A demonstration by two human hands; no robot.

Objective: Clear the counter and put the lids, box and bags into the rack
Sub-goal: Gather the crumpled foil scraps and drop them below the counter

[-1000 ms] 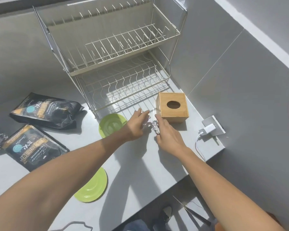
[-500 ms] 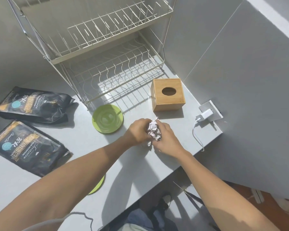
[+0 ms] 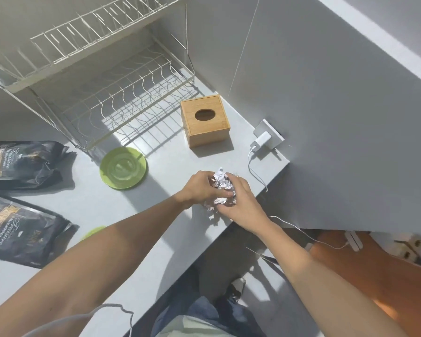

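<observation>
Two hands meet over the near right part of the grey tabletop (image 3: pixel 136 229), both closed around a crumpled wad of silvery foil (image 3: pixel 223 190). The left hand (image 3: pixel 199 187) cups the wad from the left with its fingers curled into it; the right hand (image 3: pixel 241 203) presses in from the right, thumb lying across the foil's front. A few loose scraps of foil hang below the wad, close to the tabletop's front edge.

Beyond the hands, a wooden box (image 3: pixel 206 120) with an oval hole in its top stands upright by the wall, just right of the white two-tier wire rack (image 3: pixel 112 93), whose tiers hold nothing. One green lid (image 3: pixel 123 167) lies flat in front of the rack's near corner. Another green lid (image 3: pixel 93 232) is mostly hidden behind the left forearm. Two black bags (image 3: pixel 22 195) lie flat at the left edge, one beyond the other. A white charger (image 3: pixel 261 139) sits in a wall socket to the right of the box, its cable trailing over the tabletop edge.
</observation>
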